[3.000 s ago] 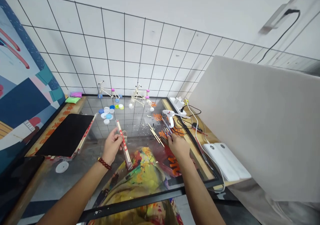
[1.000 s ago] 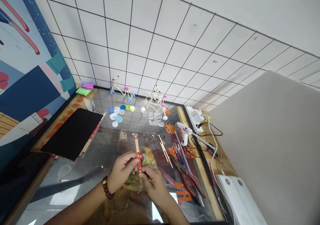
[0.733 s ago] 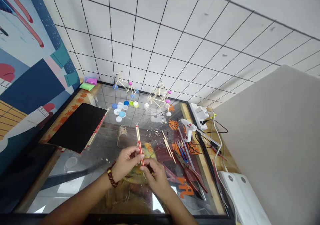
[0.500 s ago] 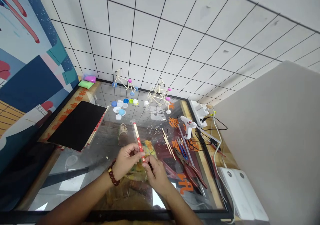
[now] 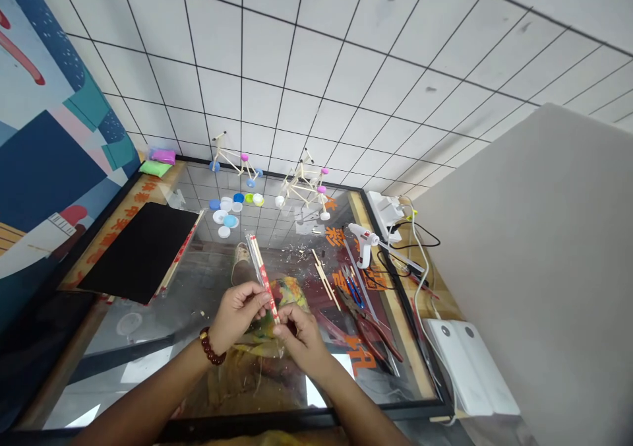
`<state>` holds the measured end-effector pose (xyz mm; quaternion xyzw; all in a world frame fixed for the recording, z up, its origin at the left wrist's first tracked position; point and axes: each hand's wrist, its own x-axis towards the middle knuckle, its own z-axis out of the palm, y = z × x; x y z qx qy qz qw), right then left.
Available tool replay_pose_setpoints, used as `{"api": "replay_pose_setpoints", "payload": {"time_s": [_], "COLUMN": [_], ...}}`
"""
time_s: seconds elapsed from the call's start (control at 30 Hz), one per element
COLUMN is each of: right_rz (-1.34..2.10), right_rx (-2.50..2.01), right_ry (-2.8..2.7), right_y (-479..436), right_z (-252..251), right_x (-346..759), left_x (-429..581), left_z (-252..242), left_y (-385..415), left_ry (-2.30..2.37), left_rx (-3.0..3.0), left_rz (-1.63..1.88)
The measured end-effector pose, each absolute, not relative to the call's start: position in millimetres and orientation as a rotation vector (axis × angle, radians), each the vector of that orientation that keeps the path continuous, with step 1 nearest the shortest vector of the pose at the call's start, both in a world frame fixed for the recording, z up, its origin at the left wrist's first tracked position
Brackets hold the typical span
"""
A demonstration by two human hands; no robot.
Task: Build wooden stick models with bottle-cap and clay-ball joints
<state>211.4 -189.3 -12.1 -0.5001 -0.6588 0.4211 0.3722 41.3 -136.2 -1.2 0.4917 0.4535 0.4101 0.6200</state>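
Observation:
A wrapped pair of chopsticks [image 5: 264,274], in clear plastic with a red printed band, is held slanting above the glass tabletop [image 5: 208,380]. My left hand [image 5: 241,312], with a beaded bracelet [image 5: 211,347] on its wrist, pinches the packet around its middle. At the lower end, my right hand [image 5: 300,334] grips it between thumb and fingers. Loose wooden sticks [image 5: 326,280] lie to the right of my hands, beside blue-handled pliers [image 5: 353,286] and larger red-handled pliers [image 5: 373,330].
Two stick frames [image 5: 232,159] with coloured caps stand near the wall. Several bottle caps [image 5: 225,215] lie before them. A black sheet [image 5: 143,251] rests at left over more chopstick packets. On the right are a white glue gun [image 5: 363,243], cables and a white power strip [image 5: 469,367].
The view has shifted slightly. My left hand has slid a little along the packet, away from my right hand, and more of the red band shows. Both hands keep hold of it.

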Motion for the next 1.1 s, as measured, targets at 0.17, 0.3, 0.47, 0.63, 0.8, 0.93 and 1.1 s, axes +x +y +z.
{"api": "replay_pose_setpoints", "payload": {"time_s": [0.17, 0.3, 0.47, 0.63, 0.8, 0.93, 1.1], "right_rz": [1.021, 0.949, 0.942, 1.123, 1.220, 1.211, 1.175], "right_rx": [-1.328, -1.370, -1.375, -1.248, -1.263, -1.313, -1.336], "right_ry": [-1.697, -1.655, -1.649, -1.643, -1.524, -1.485, -1.530], "right_y": [-190.1, -188.9, -186.2, -186.2, -185.6, -186.3, -188.7], "right_z": [-18.4, -21.2, -15.0, -7.5, -9.0, -13.0, -13.7], "right_x": [208.8, 208.9, 212.6, 217.9, 221.6, 220.6, 218.6], "left_x": [36.6, 34.3, 36.9, 38.6, 38.6, 39.2, 40.3], "left_z": [-6.3, -10.2, -9.4, -8.6, -15.6, -14.9, -6.9], "left_y": [-136.6, -137.4, -136.8, -139.7, -140.1, -136.3, -135.5], "left_ry": [1.083, 1.090, 1.090, 1.031, 1.021, 0.989, 0.996], "left_rx": [1.437, 1.536, 1.422, 1.247, 1.133, 0.993, 1.024], "left_rz": [0.957, 0.955, 0.942, 0.900, 1.015, 1.153, 1.056]}}
